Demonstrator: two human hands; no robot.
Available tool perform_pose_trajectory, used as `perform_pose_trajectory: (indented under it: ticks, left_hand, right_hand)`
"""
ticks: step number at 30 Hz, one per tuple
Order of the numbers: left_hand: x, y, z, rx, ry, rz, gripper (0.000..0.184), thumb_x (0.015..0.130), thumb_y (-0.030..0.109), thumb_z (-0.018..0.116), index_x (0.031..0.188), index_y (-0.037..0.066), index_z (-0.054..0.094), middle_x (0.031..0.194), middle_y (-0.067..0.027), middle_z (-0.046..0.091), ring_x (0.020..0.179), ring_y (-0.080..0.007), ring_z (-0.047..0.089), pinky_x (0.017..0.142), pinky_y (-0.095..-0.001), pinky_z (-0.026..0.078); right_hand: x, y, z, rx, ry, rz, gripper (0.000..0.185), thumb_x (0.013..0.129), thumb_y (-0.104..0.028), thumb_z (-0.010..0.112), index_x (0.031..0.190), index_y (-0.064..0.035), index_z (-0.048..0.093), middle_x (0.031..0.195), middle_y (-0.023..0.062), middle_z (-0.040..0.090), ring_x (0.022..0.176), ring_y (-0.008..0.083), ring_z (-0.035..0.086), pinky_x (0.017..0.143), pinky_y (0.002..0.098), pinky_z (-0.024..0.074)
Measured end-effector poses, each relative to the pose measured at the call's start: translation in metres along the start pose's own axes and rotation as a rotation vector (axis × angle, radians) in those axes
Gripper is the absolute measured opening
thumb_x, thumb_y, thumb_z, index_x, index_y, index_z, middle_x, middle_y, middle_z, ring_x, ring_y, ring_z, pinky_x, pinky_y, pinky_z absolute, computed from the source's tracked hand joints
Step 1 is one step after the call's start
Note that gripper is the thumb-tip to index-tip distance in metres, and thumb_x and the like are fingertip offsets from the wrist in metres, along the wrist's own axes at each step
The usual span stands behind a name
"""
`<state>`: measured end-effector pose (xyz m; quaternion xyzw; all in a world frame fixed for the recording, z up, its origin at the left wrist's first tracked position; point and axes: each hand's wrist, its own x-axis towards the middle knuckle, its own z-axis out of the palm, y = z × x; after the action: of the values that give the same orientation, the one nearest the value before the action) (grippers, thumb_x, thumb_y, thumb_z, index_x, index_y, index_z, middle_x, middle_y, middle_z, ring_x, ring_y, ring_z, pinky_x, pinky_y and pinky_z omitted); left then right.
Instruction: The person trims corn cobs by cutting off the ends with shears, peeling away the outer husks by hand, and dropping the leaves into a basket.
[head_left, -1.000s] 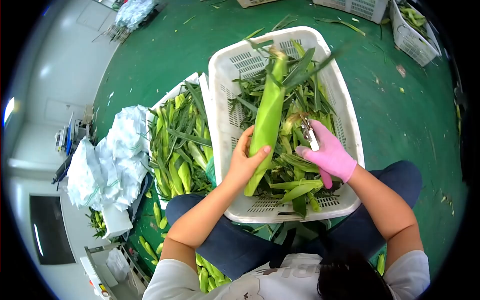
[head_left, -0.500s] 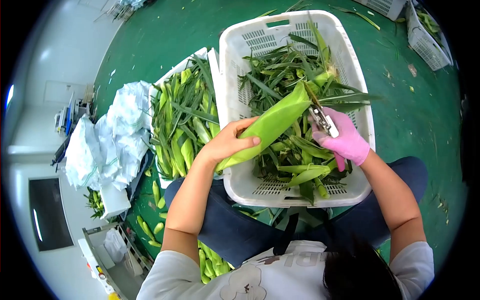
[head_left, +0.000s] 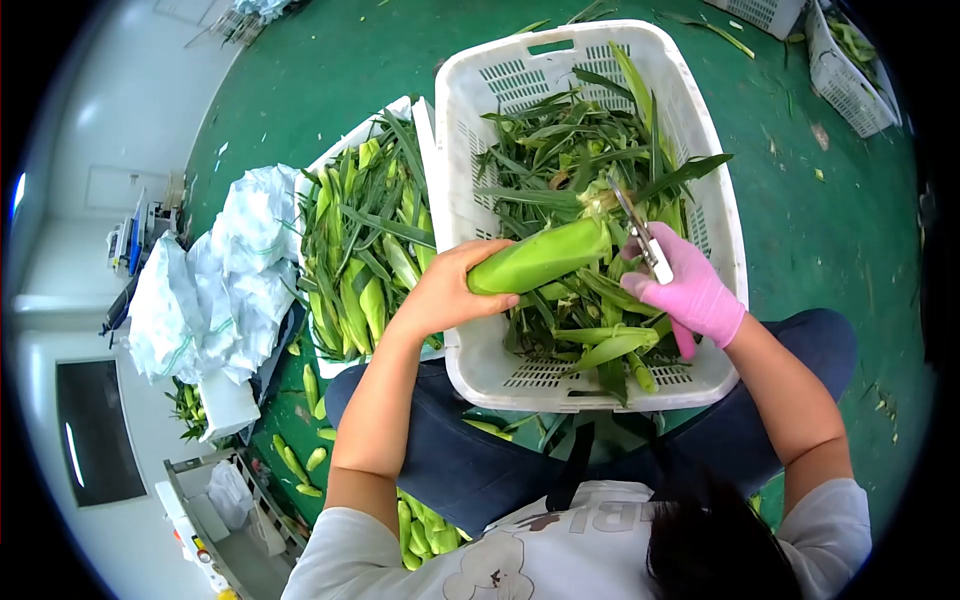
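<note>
My left hand (head_left: 455,290) is bare and wrapped round the near end of a green ear of corn (head_left: 540,258) in its husk. The ear lies almost level above a white crate (head_left: 458,210). In a pink glove, my right hand (head_left: 698,287) grips pruning shears (head_left: 655,255) with a white and pink handle. Their blades point up and away, close beside the ear's far end. A pale, frayed stub with leaves (head_left: 600,195) shows just beyond that end; whether it is still joined I cannot tell. Cut leaves and husks (head_left: 540,140) fill the crate's bottom.
Left of the crate stands a white box (head_left: 425,125) heaped with unpeeled corn (head_left: 370,250). Pale sacks (head_left: 225,270) are piled farther left. Trimmed ears (head_left: 430,525) lie on the floor near my legs, and another crate (head_left: 845,85) stands at the back right.
The ear has tilted toward level and its far end has dropped nearer me. My left hand now holds it by its near end. The leafy stub has moved left and down.
</note>
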<state>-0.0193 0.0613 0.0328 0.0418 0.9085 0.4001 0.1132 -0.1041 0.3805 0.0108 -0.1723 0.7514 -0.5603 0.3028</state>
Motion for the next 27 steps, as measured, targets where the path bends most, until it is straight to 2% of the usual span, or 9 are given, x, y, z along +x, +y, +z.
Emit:
perform_pose_trajectory:
  ticks: [5, 11, 12, 15, 16, 20, 23, 25, 27]
  left_hand:
    - [0.009, -0.001, 0.004, -0.097, 0.102, -0.083, 0.069, 0.07, 0.021, 0.084, 0.132, 0.002, 0.06, 0.116, -0.0166, 0.066, 0.105, -0.0305, 0.064, 0.096, -0.037, 0.049]
    - [0.017, 0.021, 0.014, 0.362, 0.079, -0.038, 0.064, 0.07, 0.028, 0.082, 0.128, 0.009, 0.063, 0.102, -0.014, 0.065, 0.094, -0.0351, 0.063, 0.085, -0.0402, 0.051]
    - [0.016, 0.023, 0.018, 0.419, 0.095, -0.024, 0.063, 0.069, 0.029, 0.082, 0.128, 0.013, 0.064, 0.098, -0.0119, 0.064, 0.09, -0.0338, 0.063, 0.084, -0.0406, 0.049]
    - [0.018, 0.023, 0.017, 0.509, 0.1, -0.041, 0.064, 0.069, 0.028, 0.083, 0.128, 0.015, 0.064, 0.1, -0.0113, 0.064, 0.092, -0.0324, 0.063, 0.089, -0.0412, 0.046]
    - [0.017, 0.021, 0.015, 0.504, 0.123, -0.027, 0.064, 0.068, 0.026, 0.083, 0.128, 0.016, 0.064, 0.101, -0.0105, 0.064, 0.094, -0.0318, 0.063, 0.093, -0.0427, 0.045]
    - [0.013, 0.016, -0.001, 0.578, 0.188, 0.072, 0.064, 0.067, 0.018, 0.083, 0.128, 0.018, 0.064, 0.107, -0.0066, 0.064, 0.106, -0.0282, 0.061, 0.108, -0.051, 0.037]
    - [0.011, 0.025, -0.006, 0.595, 0.118, 0.149, 0.066, 0.064, 0.009, 0.083, 0.126, 0.021, 0.064, 0.119, -0.0021, 0.062, 0.127, -0.0251, 0.053, 0.117, -0.0627, 0.02]
    - [0.012, 0.033, -0.005, 0.602, 0.043, 0.252, 0.067, 0.063, 0.006, 0.082, 0.126, 0.023, 0.065, 0.123, -0.001, 0.061, 0.133, -0.0261, 0.048, 0.118, -0.0643, 0.017]
    - [0.012, 0.041, 0.004, 0.546, -0.023, 0.291, 0.068, 0.063, 0.002, 0.08, 0.125, 0.025, 0.065, 0.129, 0.0006, 0.059, 0.141, -0.0272, 0.041, 0.119, -0.0651, 0.012]
  right_hand:
    - [-0.01, -0.013, 0.0, -0.272, 0.089, 0.005, 0.059, 0.076, -0.031, 0.077, 0.121, -0.0008, 0.055, 0.111, 0.0206, 0.06, 0.104, 0.0377, 0.06, 0.095, 0.0413, 0.0467]
    - [-0.001, -0.001, 0.001, -0.54, 0.002, 0.084, 0.064, 0.075, -0.038, 0.075, 0.122, 0.0006, 0.054, 0.118, 0.0243, 0.057, 0.114, 0.0396, 0.056, 0.099, 0.0436, 0.0444]
    - [0.002, 0.007, 0.008, -0.626, 0.097, -0.049, 0.058, 0.076, -0.039, 0.074, 0.114, 0.0017, 0.058, 0.107, 0.0227, 0.063, 0.103, 0.0403, 0.061, 0.092, 0.0439, 0.0487]
    - [0.01, 0.005, -0.002, -0.604, -0.089, 0.163, 0.052, 0.075, -0.041, 0.073, 0.102, 0.0025, 0.061, 0.088, 0.0184, 0.068, 0.085, 0.0427, 0.065, 0.083, 0.0457, 0.0522]
    - [0.011, 0.017, -0.002, -0.574, -0.042, 0.034, 0.037, 0.078, -0.033, 0.072, 0.091, 0.0006, 0.062, 0.071, 0.0095, 0.066, 0.064, 0.0319, 0.065, 0.067, 0.0408, 0.0539]
    - [0.015, 0.005, -0.011, 0.212, 0.021, 0.238, 0.017, 0.082, -0.016, 0.068, 0.09, -0.0022, 0.061, 0.073, 0.0023, 0.061, 0.06, 0.0073, 0.056, 0.057, 0.0241, 0.0468]
    - [0.023, 0.016, -0.011, 0.308, 0.009, 0.186, 0.033, 0.079, -0.02, 0.073, 0.102, -0.0004, 0.06, 0.082, 0.0049, 0.062, 0.071, 0.0132, 0.06, 0.064, 0.0288, 0.0514]
    - [0.02, 0.009, 0.006, 0.11, -0.005, -0.047, 0.047, 0.077, -0.019, 0.077, 0.115, -0.0018, 0.055, 0.105, 0.0126, 0.065, 0.081, 0.0148, 0.063, 0.076, 0.0297, 0.0537]
    - [0.006, -0.021, 0.012, 0.006, -0.185, 0.14, 0.062, 0.073, -0.024, 0.082, 0.124, -0.0036, 0.053, 0.1, 0.0075, 0.06, 0.087, 0.0154, 0.06, 0.079, 0.0319, 0.0542]
